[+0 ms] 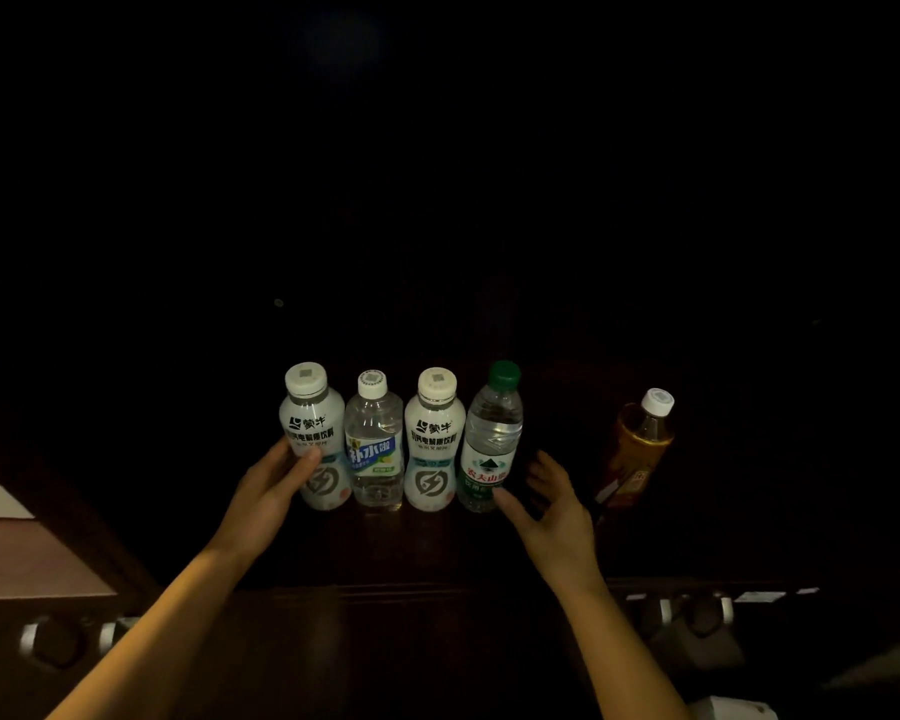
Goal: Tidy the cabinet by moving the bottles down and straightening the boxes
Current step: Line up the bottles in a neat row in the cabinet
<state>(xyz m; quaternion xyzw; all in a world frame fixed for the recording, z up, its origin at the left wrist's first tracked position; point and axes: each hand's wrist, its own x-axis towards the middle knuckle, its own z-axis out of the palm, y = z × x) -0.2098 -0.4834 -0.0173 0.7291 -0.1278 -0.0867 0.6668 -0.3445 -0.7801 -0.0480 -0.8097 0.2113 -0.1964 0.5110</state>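
1. A person is reaching into a dark wooden cabinet shelf (437,543), where four bottles are standing upright in a tight row.
2. The left hand (268,493) is grasping the white plastic bottle with black lettering (313,433) at the row's left end, thumb lying across its label.
3. The right hand (552,504) is hovering released, fingers spread, its thumb at the base of the clear green-capped water bottle (491,439) (contact cannot be told).
4. Between them are standing a clear white-capped bottle with a blue label (373,441) and a second white bottle (433,441).
5. An amber tea bottle with a white cap (640,449) is leaning well apart on the right.
6. Pressing evenly inward from both ends, low on the bodies, is likely keeping the row from toppling.
7. Open shelf is lying in front, up to the front edge; the back is too dark to judge.
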